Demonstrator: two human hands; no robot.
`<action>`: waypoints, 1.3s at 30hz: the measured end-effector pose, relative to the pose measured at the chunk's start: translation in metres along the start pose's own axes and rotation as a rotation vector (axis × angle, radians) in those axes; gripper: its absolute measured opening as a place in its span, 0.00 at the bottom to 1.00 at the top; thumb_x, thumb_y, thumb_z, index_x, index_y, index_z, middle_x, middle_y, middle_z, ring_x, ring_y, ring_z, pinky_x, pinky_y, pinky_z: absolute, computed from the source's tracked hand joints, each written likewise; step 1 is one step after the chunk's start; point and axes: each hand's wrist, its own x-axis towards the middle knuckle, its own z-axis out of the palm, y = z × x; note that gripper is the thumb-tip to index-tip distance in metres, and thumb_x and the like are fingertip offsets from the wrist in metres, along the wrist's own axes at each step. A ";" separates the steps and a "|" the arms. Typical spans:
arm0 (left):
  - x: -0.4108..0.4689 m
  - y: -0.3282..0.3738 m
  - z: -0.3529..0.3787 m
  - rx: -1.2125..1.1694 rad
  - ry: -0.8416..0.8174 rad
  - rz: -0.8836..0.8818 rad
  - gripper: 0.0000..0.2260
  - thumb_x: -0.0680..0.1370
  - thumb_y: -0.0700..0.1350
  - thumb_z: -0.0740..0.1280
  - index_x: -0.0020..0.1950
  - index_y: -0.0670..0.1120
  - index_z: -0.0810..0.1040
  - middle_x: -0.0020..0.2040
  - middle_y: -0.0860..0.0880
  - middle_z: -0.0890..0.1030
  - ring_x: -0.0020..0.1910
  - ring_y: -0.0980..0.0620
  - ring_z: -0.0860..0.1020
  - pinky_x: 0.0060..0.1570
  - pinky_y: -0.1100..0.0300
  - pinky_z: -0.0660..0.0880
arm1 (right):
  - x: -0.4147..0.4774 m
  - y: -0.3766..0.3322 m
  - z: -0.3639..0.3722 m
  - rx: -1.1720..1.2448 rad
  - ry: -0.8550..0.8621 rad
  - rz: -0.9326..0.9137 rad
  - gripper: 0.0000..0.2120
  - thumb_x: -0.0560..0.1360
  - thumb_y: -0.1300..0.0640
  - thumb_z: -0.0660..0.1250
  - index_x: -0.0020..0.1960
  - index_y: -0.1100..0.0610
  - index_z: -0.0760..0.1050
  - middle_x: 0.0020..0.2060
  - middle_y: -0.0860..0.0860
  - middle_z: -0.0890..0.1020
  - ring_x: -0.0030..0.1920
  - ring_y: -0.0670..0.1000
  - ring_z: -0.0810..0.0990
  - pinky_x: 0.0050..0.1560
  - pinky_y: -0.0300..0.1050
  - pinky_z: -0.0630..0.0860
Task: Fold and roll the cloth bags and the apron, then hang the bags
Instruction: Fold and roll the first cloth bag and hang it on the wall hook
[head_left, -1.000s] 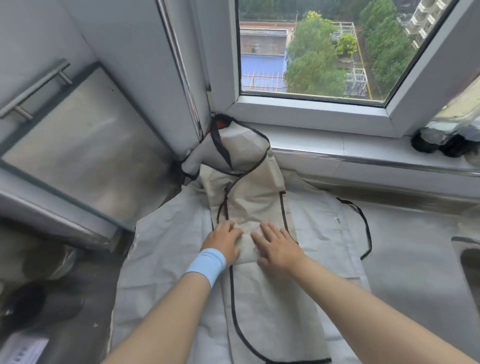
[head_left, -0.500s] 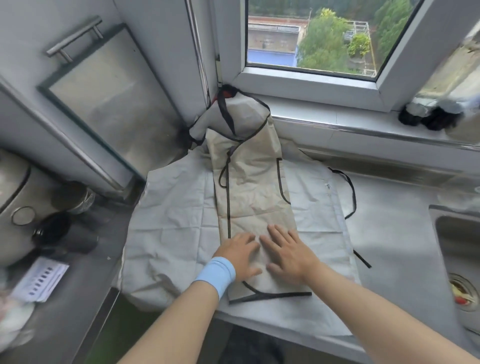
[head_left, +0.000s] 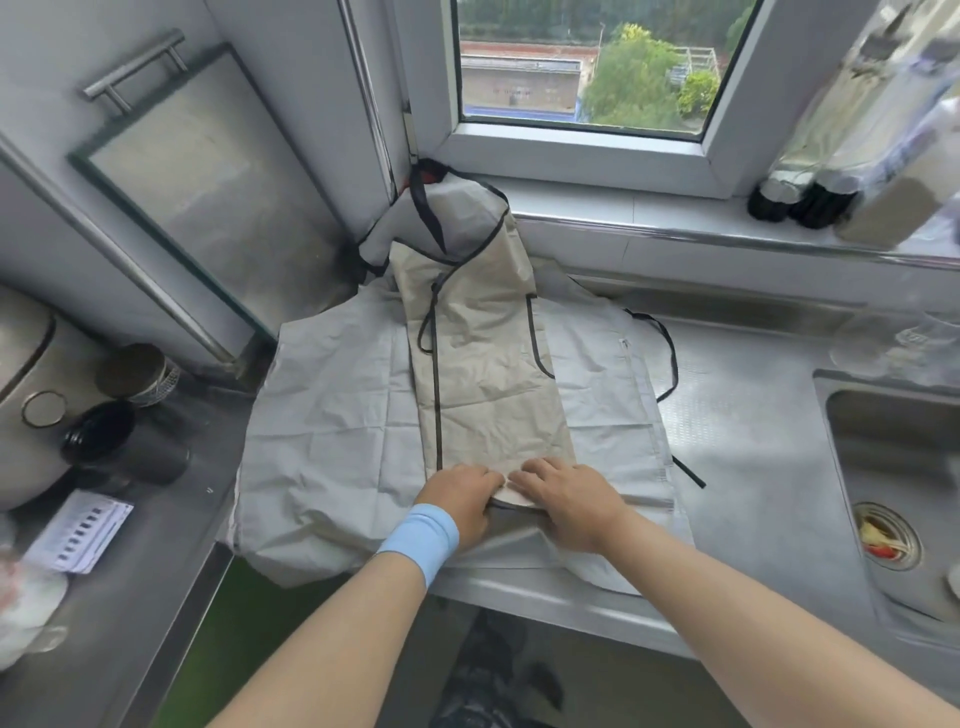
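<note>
A beige apron (head_left: 483, 358) with black trim lies folded into a long narrow strip, running from the window corner toward me. It rests on a pale grey cloth bag (head_left: 332, 431) spread flat over the steel counter. My left hand (head_left: 460, 496), with a blue wristband, and my right hand (head_left: 569, 496) sit side by side at the apron's near end. Both hands grip that end, which curls up into a small fold between them. The apron's top and neck strap (head_left: 426, 208) lean against the window corner.
A sink (head_left: 893, 467) with a drain strainer is at the right. Dark bottles (head_left: 800, 200) stand on the windowsill. At the left are a dark jar (head_left: 98, 431), a metal cup (head_left: 137, 371), a grey appliance and a paper label (head_left: 78, 530). The counter edge (head_left: 519, 597) is close to me.
My hands slid down the apron strip from its middle to its near end and have curled that end up. The camera pulled back, showing more counter.
</note>
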 end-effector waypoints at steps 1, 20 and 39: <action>0.001 0.001 -0.004 -0.060 -0.009 -0.042 0.17 0.75 0.46 0.61 0.63 0.53 0.72 0.59 0.50 0.78 0.57 0.45 0.76 0.52 0.55 0.73 | 0.002 -0.002 -0.004 0.045 -0.013 0.049 0.23 0.74 0.50 0.62 0.68 0.50 0.67 0.62 0.50 0.73 0.61 0.54 0.72 0.48 0.51 0.76; 0.005 -0.027 -0.127 -0.400 -0.556 -0.275 0.03 0.73 0.47 0.69 0.43 0.49 0.76 0.29 0.48 0.70 0.26 0.50 0.66 0.29 0.63 0.66 | 0.028 0.025 -0.152 0.387 -0.604 0.294 0.08 0.64 0.52 0.76 0.39 0.49 0.78 0.31 0.45 0.80 0.28 0.47 0.76 0.31 0.38 0.74; 0.073 -0.058 -0.060 -0.055 -0.020 -0.114 0.24 0.77 0.50 0.63 0.73 0.55 0.65 0.75 0.49 0.61 0.74 0.47 0.60 0.69 0.51 0.62 | 0.145 0.059 -0.093 0.371 0.308 0.527 0.31 0.74 0.57 0.70 0.75 0.51 0.63 0.65 0.54 0.73 0.63 0.58 0.72 0.64 0.52 0.68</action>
